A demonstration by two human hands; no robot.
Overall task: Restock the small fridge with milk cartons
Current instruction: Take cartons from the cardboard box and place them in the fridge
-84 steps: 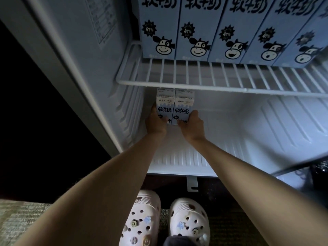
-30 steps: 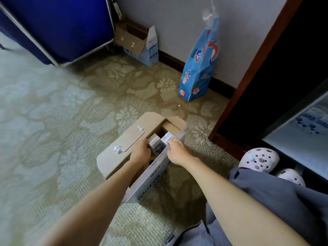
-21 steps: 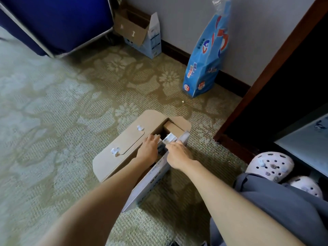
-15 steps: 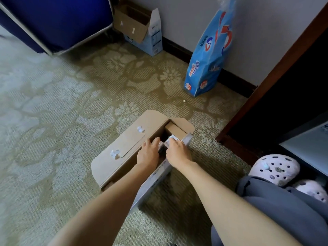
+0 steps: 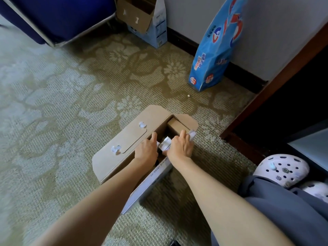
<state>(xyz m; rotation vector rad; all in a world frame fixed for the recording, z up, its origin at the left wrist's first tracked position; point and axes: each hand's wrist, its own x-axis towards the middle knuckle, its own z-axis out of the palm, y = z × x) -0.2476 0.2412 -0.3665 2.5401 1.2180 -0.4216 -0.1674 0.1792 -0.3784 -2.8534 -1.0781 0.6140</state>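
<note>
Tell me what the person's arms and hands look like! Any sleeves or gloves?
The left forearm and right forearm are bare: no sleeves, watch or bracelet. The left grip and right grip, the hands, wear no gloves, and no rings show. Lower down: grey clothes and white holey clogs with little charms.

We find ourselves in a carpeted living room or bedroom, in a home or a hotel; we cannot tell which. A woven carpet [image 5: 71, 103] with a pale flower pattern runs up to a dark skirting board [image 5: 179, 39] under a plain white wall [image 5: 266, 32]. A dark wooden cabinet frame [image 5: 276, 82] stands at the right. A blue printed bag [image 5: 216, 50] leans on the wall, an opened cardboard box [image 5: 142, 18] sits beside blue fabric furniture [image 5: 62, 15], and the person wears pale indoor clogs [image 5: 282, 169].
</note>
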